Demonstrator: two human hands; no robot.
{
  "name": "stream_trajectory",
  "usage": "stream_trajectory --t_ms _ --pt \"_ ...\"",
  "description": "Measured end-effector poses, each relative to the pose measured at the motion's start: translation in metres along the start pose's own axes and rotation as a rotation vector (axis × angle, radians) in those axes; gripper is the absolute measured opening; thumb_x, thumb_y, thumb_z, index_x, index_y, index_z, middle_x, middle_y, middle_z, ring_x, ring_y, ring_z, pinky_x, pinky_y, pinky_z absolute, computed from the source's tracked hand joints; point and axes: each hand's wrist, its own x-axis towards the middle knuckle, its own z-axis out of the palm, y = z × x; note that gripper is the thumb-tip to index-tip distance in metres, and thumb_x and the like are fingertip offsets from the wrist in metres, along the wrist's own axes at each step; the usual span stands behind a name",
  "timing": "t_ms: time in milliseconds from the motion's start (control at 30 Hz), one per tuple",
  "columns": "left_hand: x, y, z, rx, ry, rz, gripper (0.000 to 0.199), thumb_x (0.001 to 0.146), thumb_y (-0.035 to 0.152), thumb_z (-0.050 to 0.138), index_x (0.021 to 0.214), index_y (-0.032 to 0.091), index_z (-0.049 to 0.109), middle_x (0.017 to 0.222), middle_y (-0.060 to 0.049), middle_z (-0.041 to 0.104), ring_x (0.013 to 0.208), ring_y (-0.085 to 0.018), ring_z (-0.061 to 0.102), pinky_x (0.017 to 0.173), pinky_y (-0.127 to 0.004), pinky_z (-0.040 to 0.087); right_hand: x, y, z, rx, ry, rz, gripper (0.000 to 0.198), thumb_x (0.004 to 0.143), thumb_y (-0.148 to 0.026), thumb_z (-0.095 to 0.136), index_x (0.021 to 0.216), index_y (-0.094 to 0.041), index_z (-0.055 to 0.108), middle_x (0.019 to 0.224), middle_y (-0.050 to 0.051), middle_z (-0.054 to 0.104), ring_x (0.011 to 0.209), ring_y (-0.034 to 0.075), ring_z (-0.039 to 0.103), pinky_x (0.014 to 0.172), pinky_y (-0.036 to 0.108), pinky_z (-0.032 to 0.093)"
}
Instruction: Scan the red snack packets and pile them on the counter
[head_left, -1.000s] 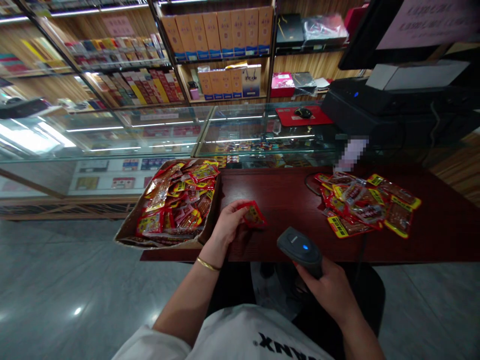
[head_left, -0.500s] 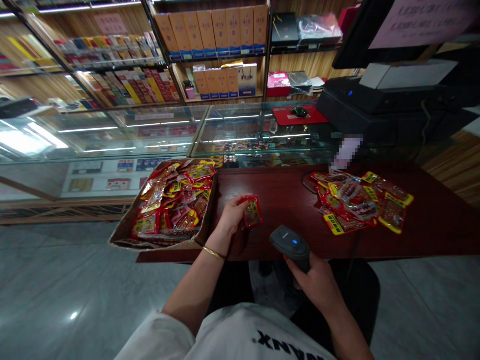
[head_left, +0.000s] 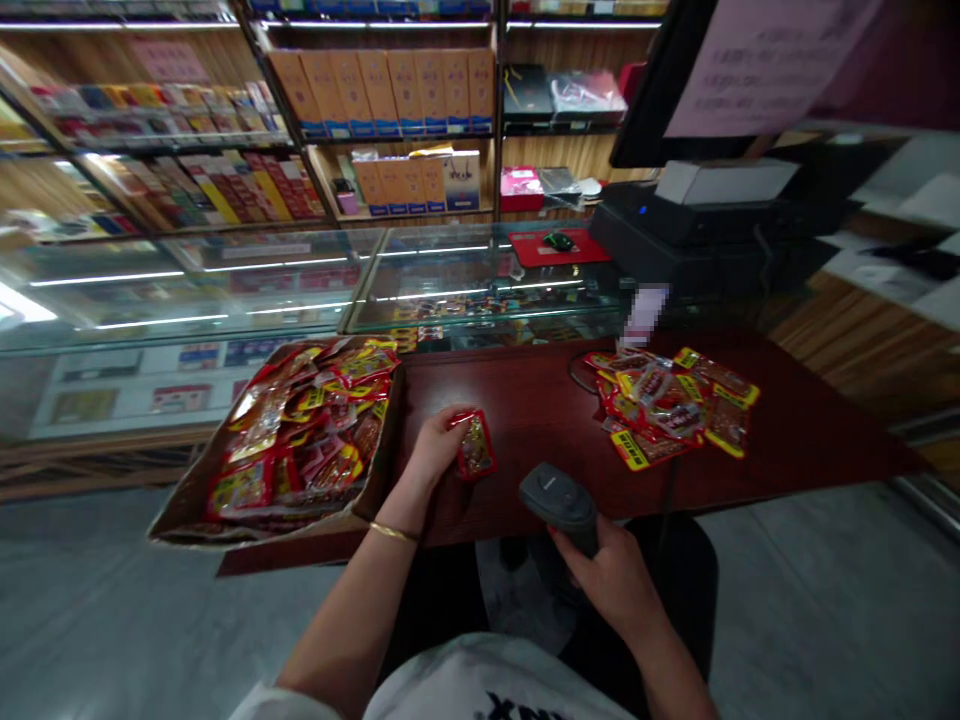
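Left hand (head_left: 436,448) pinches a small red-edged packet (head_left: 477,450) by its left edge, over the dark red tabletop (head_left: 525,385); fingers behind it are hidden, its print too small to read. Right hand (head_left: 616,578), apart from the left, is closed round the handle of a dark scanner (head_left: 556,496), its head pointing toward the packet; the far-side fingers are out of sight. Carton (head_left: 388,425) at left holds many packets, lower ones covered. Loose packets (head_left: 664,405) overlap at right, count uncertain. Monitor (head_left: 637,120) is cut off by the top edge.
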Motion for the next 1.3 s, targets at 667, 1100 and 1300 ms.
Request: stream_trajectory --t_ms 667,1100,1300 --pt "0.024 0.021 0.254 -0.214 -0.486 -0.195 0.053 0.073 0.006 0.069 0.125 0.016 0.059 0.114 -0.01 0.07 0.092 -0.016 0.067 0.09 -0.032 0.054 -0.017 0.032 -0.043 0.097 0.273 0.337 0.035 0.077 -0.054 0.066 0.075 -0.021 0.074 0.054 0.003 0.072 0.048 0.023 0.068 0.047 0.029 0.053" --pt "-0.098 0.065 -0.07 0.903 0.39 0.612 0.027 0.093 0.026 0.053 0.113 0.022 0.069 0.113 -0.008 0.073 0.106 -0.022 0.067 0.098 -0.037 0.05 0.004 0.021 -0.003 0.018 0.04 0.276 0.044 0.072 -0.063 0.07 0.079 -0.021 0.078 0.067 0.008 0.079 0.064 0.029 0.076 0.057 0.032 0.058" --pt "-0.111 0.079 -0.17 1.539 0.783 0.158 0.06 0.09 0.043 0.054 0.141 0.012 0.053 0.139 -0.021 0.06 0.131 -0.039 0.051 0.104 -0.053 0.04 0.011 0.007 0.019 0.02 -0.003 0.053 0.036 0.073 -0.056 0.071 0.079 -0.022 0.079 0.071 0.008 0.08 0.07 0.03 0.078 0.072 0.034 0.062"
